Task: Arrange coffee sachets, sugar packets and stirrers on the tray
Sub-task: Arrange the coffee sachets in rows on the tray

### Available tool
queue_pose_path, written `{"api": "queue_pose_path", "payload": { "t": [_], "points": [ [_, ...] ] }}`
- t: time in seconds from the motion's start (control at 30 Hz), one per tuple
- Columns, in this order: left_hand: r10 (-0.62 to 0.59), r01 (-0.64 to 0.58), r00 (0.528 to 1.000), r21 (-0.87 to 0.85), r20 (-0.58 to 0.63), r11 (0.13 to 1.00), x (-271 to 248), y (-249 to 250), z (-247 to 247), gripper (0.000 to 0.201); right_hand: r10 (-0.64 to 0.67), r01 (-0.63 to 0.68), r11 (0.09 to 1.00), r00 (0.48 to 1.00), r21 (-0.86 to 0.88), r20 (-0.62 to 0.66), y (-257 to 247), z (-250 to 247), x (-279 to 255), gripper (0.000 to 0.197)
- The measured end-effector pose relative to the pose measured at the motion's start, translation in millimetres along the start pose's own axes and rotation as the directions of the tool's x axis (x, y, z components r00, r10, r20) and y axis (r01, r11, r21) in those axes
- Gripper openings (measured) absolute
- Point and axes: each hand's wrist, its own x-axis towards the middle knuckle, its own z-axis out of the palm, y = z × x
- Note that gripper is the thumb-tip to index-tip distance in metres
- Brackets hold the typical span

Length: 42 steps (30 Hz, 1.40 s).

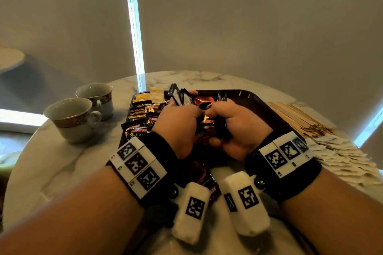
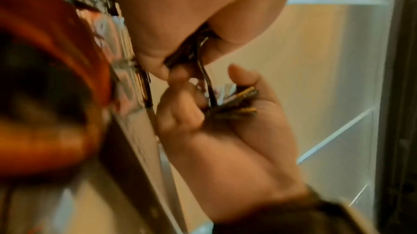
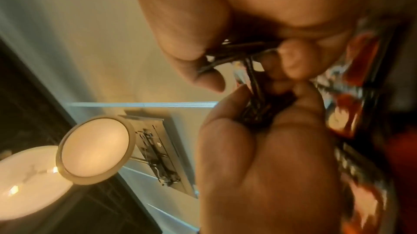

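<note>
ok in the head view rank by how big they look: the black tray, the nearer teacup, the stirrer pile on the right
1. black tray
2. stirrer pile
3. nearer teacup

The last two look close in size, so their order is unsure.

2 cups [image 1: 72, 119], 1 tray [image 1: 257, 100], 2 hands [image 1: 178, 122]

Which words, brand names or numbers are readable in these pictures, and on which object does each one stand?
"SUPREMO": gold letters on a black coffee sachet on the tray.
"SUPRE", cut off by the left hand: on the nearest sachet of that row.
Small brand line above these words: too blurred to read.
Gold print on the sachets in both hands: blurred.
Wrist markers: black-and-white square codes, with tiny unreadable marks beside them.
</note>
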Motion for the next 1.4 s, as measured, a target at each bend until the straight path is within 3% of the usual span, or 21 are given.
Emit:
{"api": "queue_pose_path", "payload": {
  "t": [0.13,0.2,0.37,0.47,0.53,0.57,0.7,0.8,0.93,1.03,1.1,1.17,1.23,1.3,1.33,1.4],
  "points": [
    [-0.159,0.159,0.987,0.016,0.021,0.987,3.6,12.3,-15.1,0.018,-0.050,0.047,0.997,0.997,-0.057,-0.051,-8.9,-7.1,-0.2,0.044],
    [-0.164,0.165,0.986,-0.023,0.035,0.986,5.3,16.1,-17.6,0.024,-0.058,0.053,0.992,0.998,-0.116,-0.037,-9.3,-6.9,-0.8,0.038],
    [-0.052,0.051,0.988,0.013,0.146,0.999,3.4,18.2,-14.8,0.044,-0.122,0.117,0.985,0.992,-0.130,-0.029,-3.8,2.2,-5.6,0.030],
    [-0.082,0.088,0.963,-0.012,0.256,0.996,0.7,20.3,-12.8,0.054,-0.098,0.086,0.988,0.991,-0.130,-0.092,-3.0,11.3,-7.4,0.039],
    [-0.105,0.110,0.933,0.003,0.345,0.994,-2.5,20.6,-11.6,0.068,-0.045,0.032,0.993,0.993,-0.116,-0.106,-0.6,16.7,-6.4,0.034],
    [-0.107,0.112,0.917,0.009,0.385,0.994,-3.3,19.7,-11.3,0.073,-0.088,0.072,0.984,0.992,-0.162,-0.091,1.1,20.1,-7.9,0.035],
    [-0.114,0.117,0.918,0.016,0.380,0.993,-10.3,19.9,-6.9,0.055,-0.034,0.034,0.996,0.999,0.088,-0.002,7.0,26.3,-8.4,0.089],
    [-0.129,0.125,0.915,0.035,0.382,0.992,-11.6,22.4,-8.4,0.055,-0.018,0.027,0.977,0.999,0.210,-0.043,3.1,33.2,-5.0,0.101],
    [-0.151,0.117,0.931,0.122,0.331,0.986,-9.3,30.2,-14.1,0.021,-0.026,0.035,0.991,0.997,0.127,-0.072,-4.4,41.5,-2.7,0.100],
    [-0.170,0.132,0.954,0.165,0.248,0.977,-5.9,38.5,-23.7,0.018,-0.007,-0.007,0.992,0.994,-0.124,-0.109,-4.7,40.8,0.8,0.117],
    [-0.147,0.129,0.964,0.093,0.224,0.987,-3.6,44.9,-32.0,0.032,-0.026,-0.013,0.953,0.992,-0.304,-0.123,-1.0,33.8,-0.2,0.104],
    [-0.091,0.099,0.968,-0.022,0.234,0.995,1.6,52.5,-42.9,0.046,-0.023,0.001,0.849,0.999,-0.528,-0.036,3.1,17.8,-0.6,0.082],
    [-0.038,0.074,0.971,-0.144,0.236,0.987,4.6,60.6,-53.7,0.046,0.070,0.004,0.651,0.995,-0.759,0.065,2.3,8.8,-5.8,0.049],
    [-0.019,0.065,0.976,-0.205,0.218,0.977,8.6,62.2,-63.6,0.043,0.200,0.007,0.426,0.974,-0.905,0.102,-1.5,7.0,-10.9,0.033],
    [-0.020,0.066,0.978,-0.214,0.209,0.975,9.5,61.4,-66.1,0.043,0.253,0.013,0.386,0.960,-0.922,0.120,-2.7,6.1,-11.7,0.029],
    [-0.034,0.080,0.979,-0.222,0.201,0.972,10.8,58.2,-67.1,0.045,0.324,-0.001,0.420,0.935,-0.908,0.148,-4.9,6.0,-14.0,0.032]
  ]
}}
